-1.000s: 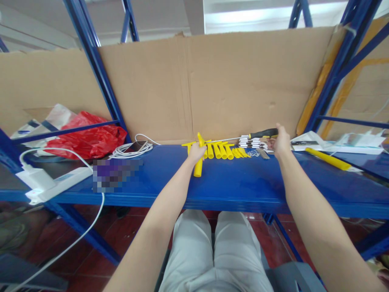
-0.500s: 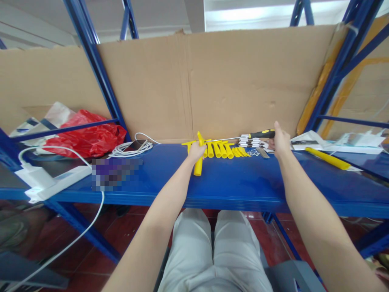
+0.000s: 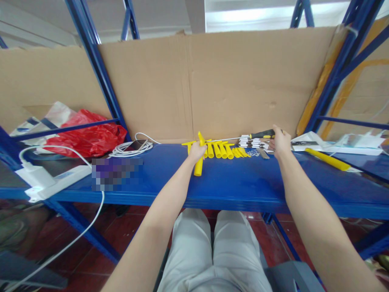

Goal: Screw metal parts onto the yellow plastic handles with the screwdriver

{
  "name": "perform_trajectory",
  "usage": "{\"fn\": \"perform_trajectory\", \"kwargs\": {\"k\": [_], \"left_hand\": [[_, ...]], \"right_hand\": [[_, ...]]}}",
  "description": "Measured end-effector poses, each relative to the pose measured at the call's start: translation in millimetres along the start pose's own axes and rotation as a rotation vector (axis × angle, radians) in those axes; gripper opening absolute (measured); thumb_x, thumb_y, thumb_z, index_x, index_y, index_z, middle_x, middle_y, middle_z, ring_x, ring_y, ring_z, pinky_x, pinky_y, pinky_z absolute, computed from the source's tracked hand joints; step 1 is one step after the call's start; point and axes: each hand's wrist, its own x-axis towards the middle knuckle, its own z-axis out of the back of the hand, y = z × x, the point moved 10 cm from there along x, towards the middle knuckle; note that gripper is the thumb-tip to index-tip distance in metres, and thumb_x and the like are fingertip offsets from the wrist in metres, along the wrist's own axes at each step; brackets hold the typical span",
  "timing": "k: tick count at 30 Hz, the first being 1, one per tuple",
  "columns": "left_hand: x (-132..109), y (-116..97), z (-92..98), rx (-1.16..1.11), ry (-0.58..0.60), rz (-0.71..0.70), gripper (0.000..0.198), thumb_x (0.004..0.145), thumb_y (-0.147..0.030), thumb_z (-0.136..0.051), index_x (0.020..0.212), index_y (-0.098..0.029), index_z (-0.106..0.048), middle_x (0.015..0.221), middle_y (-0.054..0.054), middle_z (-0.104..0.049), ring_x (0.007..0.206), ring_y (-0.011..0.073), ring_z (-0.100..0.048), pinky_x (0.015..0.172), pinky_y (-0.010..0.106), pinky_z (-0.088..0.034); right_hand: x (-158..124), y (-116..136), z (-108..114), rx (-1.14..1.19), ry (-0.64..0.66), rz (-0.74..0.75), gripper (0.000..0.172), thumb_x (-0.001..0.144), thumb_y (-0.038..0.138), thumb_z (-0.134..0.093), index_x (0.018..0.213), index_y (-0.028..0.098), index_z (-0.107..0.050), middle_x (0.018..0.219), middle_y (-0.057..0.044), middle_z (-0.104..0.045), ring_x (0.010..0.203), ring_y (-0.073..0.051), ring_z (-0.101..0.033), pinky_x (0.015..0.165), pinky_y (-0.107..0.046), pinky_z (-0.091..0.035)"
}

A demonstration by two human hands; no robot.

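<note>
My left hand (image 3: 197,151) is closed around a yellow plastic handle-like piece (image 3: 198,167), its wide end down on the blue shelf. My right hand (image 3: 279,140) grips the black-and-yellow handle of a screwdriver (image 3: 261,134). The long shaft runs level to the left, and its tip meets the yellow piece near my left fingers. Several similar yellow pieces (image 3: 223,151) lie in a row just to the right of my left hand. Small yellow parts (image 3: 239,152) and tiny white bits (image 3: 253,153) lie beyond them. A stack of black-and-white pieces (image 3: 248,142) sits under the screwdriver.
Cardboard (image 3: 237,85) stands behind the blue shelf (image 3: 243,178). At left are a red plastic bag (image 3: 88,132), a coiled white cable (image 3: 130,151) and a power strip (image 3: 60,184). A yellow tube-like piece (image 3: 328,159) lies at right. Blue posts (image 3: 100,77) rise at the sides.
My right hand has shifted very slightly down and right, and its fingers sit differently on the screwdriver handle. My left hand and the yellow piece stay in place.
</note>
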Motion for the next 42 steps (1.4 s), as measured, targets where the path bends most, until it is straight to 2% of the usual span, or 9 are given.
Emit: {"fn": "perform_trajectory", "kwargs": {"k": [6,13,16,19,23,26,33,38,42], "left_hand": [[-1.5,-2.1,0.1,0.022,0.005,-0.012,0.014,0.086,-0.009,-0.054,0.075,-0.018,-0.057,0.044,-0.008,-0.047,0.037,0.0102,-0.050,0.047,0.019,-0.043],[-1.4,-1.1,0.9,0.012,-0.005,-0.013,0.017,0.086,-0.008,-0.053,0.073,-0.018,-0.055,0.045,-0.007,-0.048,0.038,0.0118,-0.051,0.048,0.021,-0.044],[-2.0,-2.5,0.9,-0.002,-0.007,-0.024,0.019,0.085,-0.007,-0.054,0.070,-0.019,-0.053,0.044,-0.007,-0.047,0.036,0.0109,-0.049,0.046,0.020,-0.041],[-3.6,-3.9,1.8,-0.001,-0.008,-0.021,0.021,0.085,-0.006,-0.053,0.068,-0.019,-0.051,0.044,-0.008,-0.046,0.035,0.0097,-0.048,0.044,0.020,-0.039],[-5.0,-4.4,2.3,0.003,-0.009,-0.007,0.021,0.085,-0.005,-0.053,0.070,-0.019,-0.051,0.045,-0.008,-0.046,0.035,0.0101,-0.048,0.044,0.020,-0.039],[-4.4,-4.5,1.2,0.003,-0.002,-0.015,0.020,0.086,-0.006,-0.053,0.071,-0.019,-0.052,0.044,-0.008,-0.046,0.035,0.0103,-0.048,0.044,0.020,-0.039],[-3.1,-3.6,0.3,0.013,0.010,-0.018,0.014,0.086,-0.006,-0.053,0.078,-0.017,-0.058,0.044,-0.008,-0.046,0.036,0.0100,-0.048,0.045,0.019,-0.041],[-1.6,-2.5,-0.6,0.026,0.016,-0.016,0.011,0.087,-0.008,-0.053,0.084,-0.014,-0.062,0.044,-0.008,-0.048,0.039,0.0115,-0.051,0.050,0.021,-0.046],[-1.8,-2.7,-1.3,0.023,0.018,-0.014,0.011,0.087,-0.008,-0.053,0.083,-0.014,-0.062,0.044,-0.008,-0.047,0.039,0.0118,-0.051,0.050,0.021,-0.046]], "right_hand": [[1.3,-3.0,-2.6,0.027,0.009,-0.043,0.030,0.090,0.045,-0.059,0.073,0.024,-0.048,0.047,0.006,-0.042,0.034,-0.010,-0.036,0.028,-0.020,-0.024],[-6.8,3.7,-1.3,-0.021,-0.020,-0.014,0.032,0.090,0.034,-0.064,0.068,0.025,-0.042,0.041,0.010,-0.029,0.032,-0.008,-0.024,0.029,-0.020,-0.020],[-8.0,3.3,-1.0,-0.013,-0.031,-0.056,0.024,0.094,0.027,-0.052,0.071,0.024,-0.045,0.044,0.007,-0.039,0.033,-0.009,-0.032,0.030,-0.019,-0.022],[-6.5,1.8,-3.4,0.001,-0.004,-0.059,0.022,0.094,0.035,-0.054,0.077,0.024,-0.048,0.048,0.006,-0.046,0.035,-0.010,-0.038,0.030,-0.019,-0.026],[-2.2,3.5,-1.2,-0.033,-0.006,0.033,0.037,0.089,0.049,-0.067,0.075,0.025,-0.042,0.046,0.009,-0.037,0.033,-0.008,-0.032,0.029,-0.020,-0.022],[-0.7,1.1,2.9,-0.045,-0.044,0.017,0.036,0.091,0.041,-0.065,0.072,0.026,-0.039,0.044,0.011,-0.029,0.032,-0.008,-0.027,0.029,-0.020,-0.021],[-8.3,10.9,-2.5,-0.024,-0.016,0.020,0.020,0.090,0.026,-0.060,0.077,0.024,-0.045,0.052,0.006,-0.048,0.037,-0.010,-0.040,0.032,-0.020,-0.027],[-1.1,7.1,-1.0,-0.061,-0.001,0.068,0.035,0.088,0.046,-0.067,0.074,0.026,-0.042,0.044,0.010,-0.034,0.033,-0.010,-0.031,0.031,-0.022,-0.023],[6.9,0.5,0.7,-0.032,0.003,0.029,0.029,0.088,0.039,-0.063,0.073,0.026,-0.041,0.045,0.008,-0.035,0.033,-0.010,-0.032,0.030,-0.021,-0.023]]}}
